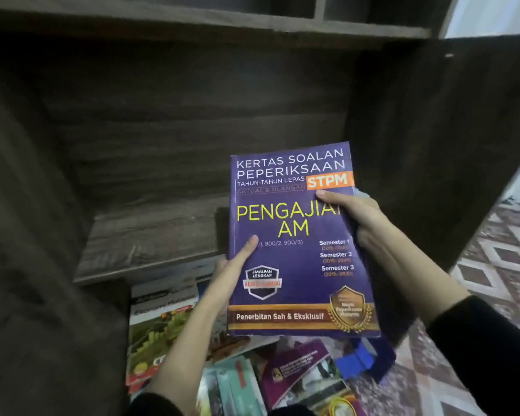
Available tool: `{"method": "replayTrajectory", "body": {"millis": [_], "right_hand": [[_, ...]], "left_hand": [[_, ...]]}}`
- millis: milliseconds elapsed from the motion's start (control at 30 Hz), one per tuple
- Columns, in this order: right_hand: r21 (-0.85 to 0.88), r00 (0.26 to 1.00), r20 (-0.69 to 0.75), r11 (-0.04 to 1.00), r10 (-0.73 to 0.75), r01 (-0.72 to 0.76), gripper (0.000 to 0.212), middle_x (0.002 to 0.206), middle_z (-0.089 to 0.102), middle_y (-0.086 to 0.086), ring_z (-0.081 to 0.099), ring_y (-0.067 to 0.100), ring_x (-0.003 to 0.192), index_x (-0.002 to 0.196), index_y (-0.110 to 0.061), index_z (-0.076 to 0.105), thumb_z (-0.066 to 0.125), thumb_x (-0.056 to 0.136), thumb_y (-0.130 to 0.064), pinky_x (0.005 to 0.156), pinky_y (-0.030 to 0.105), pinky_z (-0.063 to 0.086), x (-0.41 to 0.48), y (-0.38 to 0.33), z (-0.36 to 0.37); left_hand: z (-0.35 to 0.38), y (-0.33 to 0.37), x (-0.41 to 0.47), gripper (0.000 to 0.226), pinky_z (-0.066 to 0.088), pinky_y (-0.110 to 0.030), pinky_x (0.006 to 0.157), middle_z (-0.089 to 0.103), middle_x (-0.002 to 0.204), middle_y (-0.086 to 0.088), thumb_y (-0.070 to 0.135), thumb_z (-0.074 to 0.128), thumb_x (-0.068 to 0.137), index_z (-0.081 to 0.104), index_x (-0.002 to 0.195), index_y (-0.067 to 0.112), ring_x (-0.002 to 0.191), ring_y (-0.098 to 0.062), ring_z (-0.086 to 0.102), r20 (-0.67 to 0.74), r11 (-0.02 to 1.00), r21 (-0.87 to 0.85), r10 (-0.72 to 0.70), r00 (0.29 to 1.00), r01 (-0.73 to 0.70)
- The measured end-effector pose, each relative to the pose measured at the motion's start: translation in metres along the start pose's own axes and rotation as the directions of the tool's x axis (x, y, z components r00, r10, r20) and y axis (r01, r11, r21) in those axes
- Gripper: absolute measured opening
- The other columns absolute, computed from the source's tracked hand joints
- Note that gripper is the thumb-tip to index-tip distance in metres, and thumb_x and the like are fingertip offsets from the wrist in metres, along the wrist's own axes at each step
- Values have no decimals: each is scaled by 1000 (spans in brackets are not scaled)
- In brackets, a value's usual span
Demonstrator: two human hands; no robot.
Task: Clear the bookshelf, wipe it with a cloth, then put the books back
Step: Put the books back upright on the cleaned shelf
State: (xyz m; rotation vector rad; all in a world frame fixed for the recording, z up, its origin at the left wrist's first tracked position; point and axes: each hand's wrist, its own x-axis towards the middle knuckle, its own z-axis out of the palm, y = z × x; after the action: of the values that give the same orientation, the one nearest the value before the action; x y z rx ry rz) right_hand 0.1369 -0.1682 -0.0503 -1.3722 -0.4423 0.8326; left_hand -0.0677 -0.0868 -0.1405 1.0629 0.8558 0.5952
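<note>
Thumbs pressed flat on the purple cover: my left thumb (251, 244) lay near the middle of the left edge, my right thumb (330, 196) just under the orange band at the right edge. The other fingers of both hands were curled behind the cover, mostly hidden, so my left hand (231, 265) and right hand (360, 217) each gripped one long side of the exam book (294, 265). Both forearms reached forward and upward from below, bare to the dark sleeves (478, 340), the right one coming in from the lower right.

On the cover I could read "KERTAS SOALAN PEPERIKSAAN TAHUN-TAHUN LEPAS", "STPM" in white on orange, and in yellow "PENGAJIAN AM", its last letter covered by my right hand. Lower down stood "Semester 1", "Semester 2", "Semester 3", a badge saying "JAWAPAN LENGKAP", and a band reading "Penerbitan Sah & Eksklusif". The gold crest's wording was too blurred to read.

I held the book cover up, the title upright to me, its long axis running away from me with the top edge toward the back panel of the dark wooden bookshelf (150, 235). It hung over the front edge of the bare shelf board, above a loose pile of books (162, 325) on the floor, beside a patterned rug (499, 265).
</note>
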Motion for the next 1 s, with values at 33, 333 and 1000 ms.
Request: {"method": "replayTrajectory", "body": {"millis": [33,333,1000], "right_hand": [[-20,999,35,999,37,-36,36,85,75,12,72,24,69,96,-9,70,85,64,-11,64,38,60,13,1,9],[-360,976,131,926,173,-115,59,92,71,17,69,24,58,118,-1,60,84,65,-11,58,40,58,103,19,73],[-922,902,319,127,-291,367,76,147,37,13,39,34,131,143,-11,32,66,85,-46,102,43,38,104,50,90]], "left_hand": [[-6,5,3,75,52,-49,90,73,97,-12,62,78,54,67,111,14,90,-30,70,-15,1000,-4,-14,1000,14],[-40,13,27,34,56,-43,80,73,95,-14,40,68,80,68,104,16,79,-29,70,-74,993,-83,-96,993,90],[-46,14,46,27,56,-31,49,73,74,-10,37,66,85,64,100,15,56,-23,69,-161,984,-124,-147,976,128]]}}
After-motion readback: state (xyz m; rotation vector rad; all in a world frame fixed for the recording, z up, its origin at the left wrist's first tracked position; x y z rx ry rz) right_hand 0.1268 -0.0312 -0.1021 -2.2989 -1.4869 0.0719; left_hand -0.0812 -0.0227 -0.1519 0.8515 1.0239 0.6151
